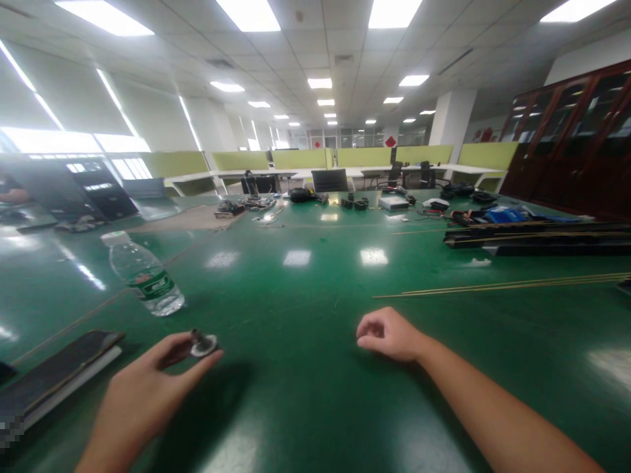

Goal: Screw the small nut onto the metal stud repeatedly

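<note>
My left hand (148,384) pinches a small round metal part (203,344) between thumb and fingers, above the green tabletop (300,341). The part has a pale disc-like rim and a short dark stub pointing up; its exact kind is too blurred to tell. Over on the right, my right hand (392,334) lies at the tabletop with its fingers curled in towards the thumb. Nothing shows inside that curl. Beyond my left hand stands a clear water bottle (148,279) with a green label and white cap.
A dark flat case or book (59,368) lies at the left edge. Thin brass-coloured rods (483,286) stretch across the right side, with black rails (537,238) behind them. Cables, small devices and a blue item (505,215) line the far edge. Another person's arm (14,196) shows far left.
</note>
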{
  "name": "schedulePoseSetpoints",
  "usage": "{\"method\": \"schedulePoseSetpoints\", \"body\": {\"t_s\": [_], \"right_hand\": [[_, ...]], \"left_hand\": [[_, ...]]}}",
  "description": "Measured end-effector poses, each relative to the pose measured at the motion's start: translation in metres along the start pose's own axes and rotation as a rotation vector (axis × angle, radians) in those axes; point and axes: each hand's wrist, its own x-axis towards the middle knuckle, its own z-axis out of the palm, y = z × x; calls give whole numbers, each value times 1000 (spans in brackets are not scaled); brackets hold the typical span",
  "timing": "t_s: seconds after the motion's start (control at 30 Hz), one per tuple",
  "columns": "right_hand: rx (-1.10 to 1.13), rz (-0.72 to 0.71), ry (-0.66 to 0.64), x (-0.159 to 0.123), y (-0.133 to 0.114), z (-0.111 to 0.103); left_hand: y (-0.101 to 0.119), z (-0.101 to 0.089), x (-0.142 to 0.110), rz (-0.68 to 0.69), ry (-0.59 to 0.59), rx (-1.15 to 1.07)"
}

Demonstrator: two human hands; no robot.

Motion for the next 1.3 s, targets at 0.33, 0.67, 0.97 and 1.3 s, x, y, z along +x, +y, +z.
{"method": "schedulePoseSetpoints", "body": {"t_s": [0.33,0.67,0.97,1.3], "right_hand": [[44,-12,151,2,2,2],[-59,-131,224,6,-3,5],[3,-138,166,2,-4,4],[77,-117,124,0,-5,3]], "left_hand": [[120,140,14,489,-425,-441],[110,164,2,480,-388,-602],[110,164,0,446,-468,-717],[114,160,-2,426,-479,-703]]}}
